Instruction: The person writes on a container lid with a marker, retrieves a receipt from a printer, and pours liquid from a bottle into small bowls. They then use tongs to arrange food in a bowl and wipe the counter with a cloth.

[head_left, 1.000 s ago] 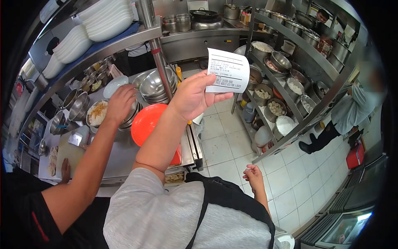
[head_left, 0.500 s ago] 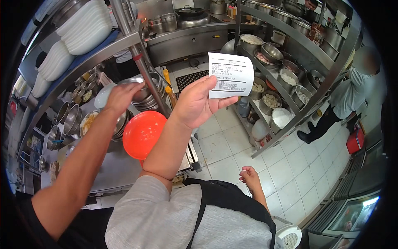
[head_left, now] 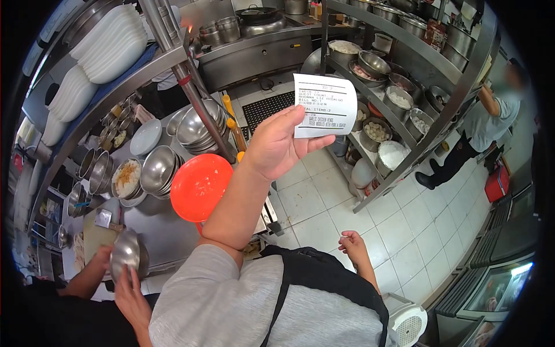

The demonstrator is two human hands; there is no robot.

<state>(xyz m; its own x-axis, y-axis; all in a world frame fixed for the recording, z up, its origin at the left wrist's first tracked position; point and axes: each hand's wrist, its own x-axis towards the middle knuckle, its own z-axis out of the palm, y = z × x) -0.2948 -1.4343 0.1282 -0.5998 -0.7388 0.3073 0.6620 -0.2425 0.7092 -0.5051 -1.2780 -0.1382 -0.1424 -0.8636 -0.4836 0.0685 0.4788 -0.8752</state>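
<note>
A printed order receipt [head_left: 328, 107] is pinched in my left hand [head_left: 280, 143], raised at mid-view with the print facing me. My thumb presses on its left edge while the other fingers pass behind it. Lower right, near my apron, my right hand [head_left: 354, 248] hangs loosely, its fingers slightly bent and apart, holding nothing. A red plastic colander or bowl [head_left: 196, 188] sits beside my left forearm, partly covered by it. A co-worker's hands [head_left: 132, 301] at lower left hold a metal bowl [head_left: 125, 254].
Left, a steel counter carries stacked metal bowls [head_left: 159, 168], a white plate [head_left: 145, 137] and a rice bowl [head_left: 126, 178] beneath a shelf of white dishes [head_left: 118, 40]. A rack [head_left: 370, 211] of ingredient bowls stands right; another person [head_left: 488, 124] is beyond it.
The co-worker's arm has drawn back from the bowl stack to the lower left, where a metal bowl is now held. My left hand still grips the receipt, almost unmoved.
</note>
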